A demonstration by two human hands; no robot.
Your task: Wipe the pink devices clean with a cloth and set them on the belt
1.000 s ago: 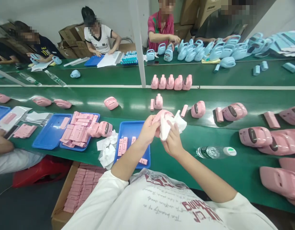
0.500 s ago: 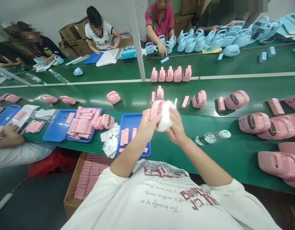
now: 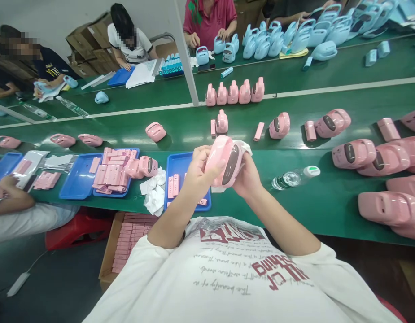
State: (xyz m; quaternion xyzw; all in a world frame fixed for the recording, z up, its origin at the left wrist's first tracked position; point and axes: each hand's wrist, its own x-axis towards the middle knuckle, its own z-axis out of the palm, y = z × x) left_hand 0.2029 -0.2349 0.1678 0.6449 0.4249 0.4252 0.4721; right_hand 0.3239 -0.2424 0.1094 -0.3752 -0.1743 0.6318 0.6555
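Observation:
A glossy pink device with a handle and a dark oval panel is held up in front of my chest, above the green bench. My left hand grips its left side by the handle. On its right side my right hand holds a white cloth against the back of the device, and part of the cloth is hidden behind it. Just left of my hands lies a blue tray with small pink pieces in it.
A water bottle lies to the right. Pink devices crowd the far right. Crumpled white cloths and a tray piled with pink pieces are at the left. People sit across the bench; a co-worker's arm shows far left.
The pink device has been turned, so its dark panel now shows. The white cloth has gone from its front right side to mostly behind it. The whole view has shifted slightly.

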